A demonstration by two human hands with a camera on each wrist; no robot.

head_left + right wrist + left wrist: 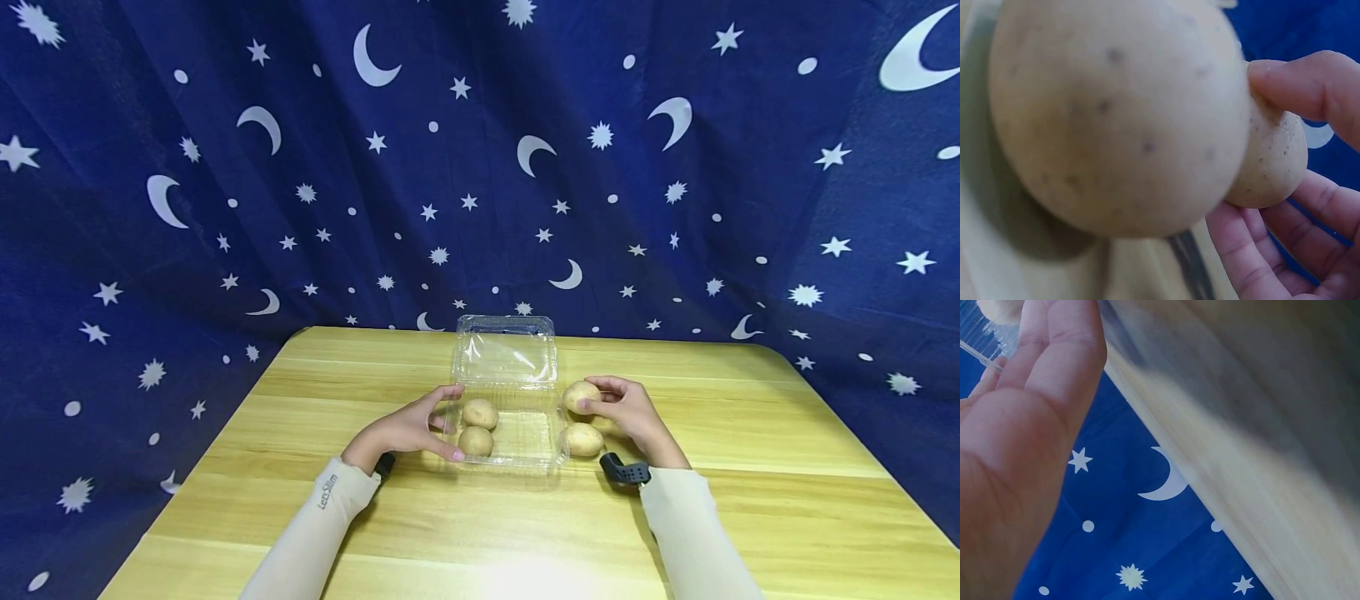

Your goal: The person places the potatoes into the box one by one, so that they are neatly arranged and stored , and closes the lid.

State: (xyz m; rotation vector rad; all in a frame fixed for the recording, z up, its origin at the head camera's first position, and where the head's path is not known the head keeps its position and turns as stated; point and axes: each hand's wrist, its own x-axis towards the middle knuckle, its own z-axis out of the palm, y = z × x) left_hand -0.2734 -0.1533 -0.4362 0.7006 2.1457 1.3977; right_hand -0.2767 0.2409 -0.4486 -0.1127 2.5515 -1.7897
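Observation:
A clear plastic clamshell container (522,425) lies on the table with its lid (506,354) raised at the back. Inside, along the left, are two potatoes, a rear one (480,413) and a front one (476,442). My left hand (408,429) holds the container's left side, thumb near the front corner and forefinger near the back. Just right of the container, my right hand (630,412) pinches a potato (1275,159) between thumb and fingers. Nearer to me, another potato (582,440) sits beside the container's right wall; it looms large in the right wrist view.
The wooden table (360,533) extends in front of the container and to both sides. Behind it hangs a dark blue curtain (480,167) printed with moons and stars. A black wrist device (624,470) sits at the right wrist, close to the nearer loose potato.

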